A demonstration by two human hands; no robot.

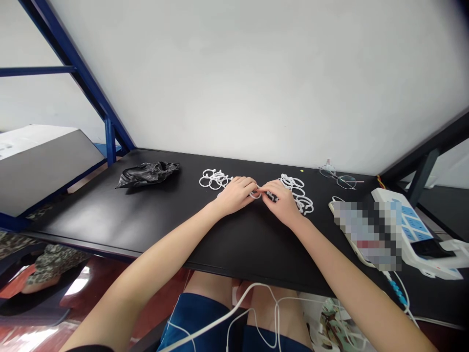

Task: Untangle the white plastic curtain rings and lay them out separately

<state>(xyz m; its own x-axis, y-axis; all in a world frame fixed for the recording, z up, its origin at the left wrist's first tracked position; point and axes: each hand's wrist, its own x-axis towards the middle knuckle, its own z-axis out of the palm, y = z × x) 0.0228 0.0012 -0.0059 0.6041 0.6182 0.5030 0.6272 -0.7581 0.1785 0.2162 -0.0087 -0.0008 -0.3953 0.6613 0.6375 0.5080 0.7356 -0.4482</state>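
My left hand [238, 194] and my right hand [282, 201] meet over the middle of the black table. Between their fingertips is a white plastic ring [254, 196], pinched from both sides. It looks like a shower curtain ring. Left of my left hand lies a loose cluster of similar white rings [213, 179], some with small knobs. Another pile of white rings [292, 182] sits behind and to the right of my right hand, partly covered by it. Small greyish pieces [271, 196] show under my right fingers; their kind is unclear.
A crumpled black plastic bag [149, 174] lies at the left. On the right are eyeglasses [346, 182], a phone [362, 234] with a blurred screen, and a white power strip [414, 225] with plugs. White cables [252, 313] hang across my lap. A wall [256, 88] rises behind the table.
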